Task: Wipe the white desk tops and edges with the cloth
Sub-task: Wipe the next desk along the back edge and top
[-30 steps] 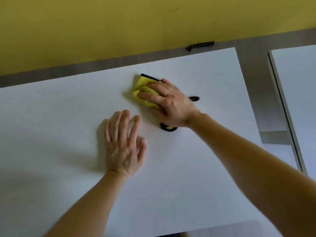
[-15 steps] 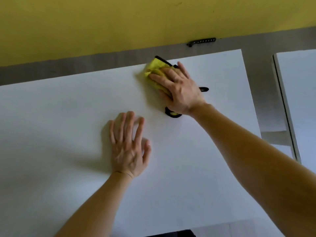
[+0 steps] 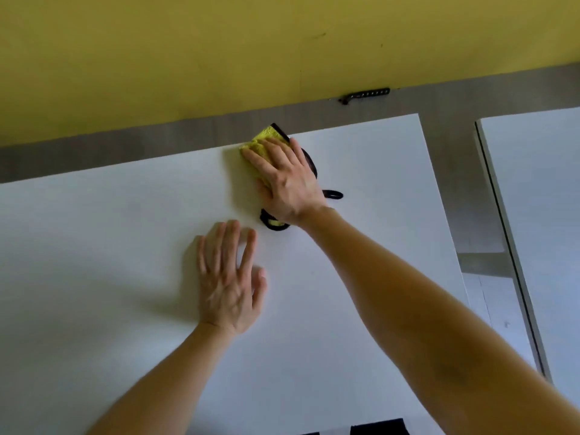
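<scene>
A yellow cloth (image 3: 261, 143) with black trim lies at the far edge of the white desk top (image 3: 110, 252). My right hand (image 3: 284, 178) presses flat on the cloth with straight fingers; most of the cloth is hidden under it, and a black loop sticks out to the right. One corner of the cloth hangs just past the desk's far edge. My left hand (image 3: 230, 282) rests flat on the desk, fingers spread, a little nearer to me and left of the cloth.
A second white desk (image 3: 539, 215) stands to the right across a grey floor gap. A yellow wall (image 3: 219, 58) runs behind, with a black bracket (image 3: 365, 95) at its base. Dark shapes (image 3: 376, 430) show at the desk's near edge.
My right hand has pushed the cloth away from me, from mid-desk up to the far edge. My left hand has stayed flat in about the same place.
</scene>
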Demonstrator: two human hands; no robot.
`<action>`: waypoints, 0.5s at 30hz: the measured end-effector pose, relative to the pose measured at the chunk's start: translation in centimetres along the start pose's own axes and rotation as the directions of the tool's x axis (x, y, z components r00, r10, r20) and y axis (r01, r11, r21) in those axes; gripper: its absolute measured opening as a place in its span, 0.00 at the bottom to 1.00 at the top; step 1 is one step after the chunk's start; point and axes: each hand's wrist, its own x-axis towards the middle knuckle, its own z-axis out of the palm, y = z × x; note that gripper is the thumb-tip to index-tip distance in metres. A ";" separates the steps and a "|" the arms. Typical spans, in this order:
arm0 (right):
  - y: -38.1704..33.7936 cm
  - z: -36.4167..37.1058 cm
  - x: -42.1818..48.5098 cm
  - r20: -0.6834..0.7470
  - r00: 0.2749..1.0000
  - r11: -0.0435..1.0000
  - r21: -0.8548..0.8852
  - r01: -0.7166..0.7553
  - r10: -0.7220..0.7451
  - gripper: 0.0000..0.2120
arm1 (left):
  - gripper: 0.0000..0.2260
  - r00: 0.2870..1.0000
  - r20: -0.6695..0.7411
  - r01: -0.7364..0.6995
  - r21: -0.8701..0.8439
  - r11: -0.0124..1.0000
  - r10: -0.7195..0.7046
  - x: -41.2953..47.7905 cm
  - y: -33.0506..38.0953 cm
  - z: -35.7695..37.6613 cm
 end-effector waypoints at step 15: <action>7.9 -8.9 -25.1 -0.102 0.935 0.940 0.029 -0.339 0.341 0.31 | 0.30 0.998 0.038 0.053 -0.013 0.999 -0.052 9.5 14.4 2.0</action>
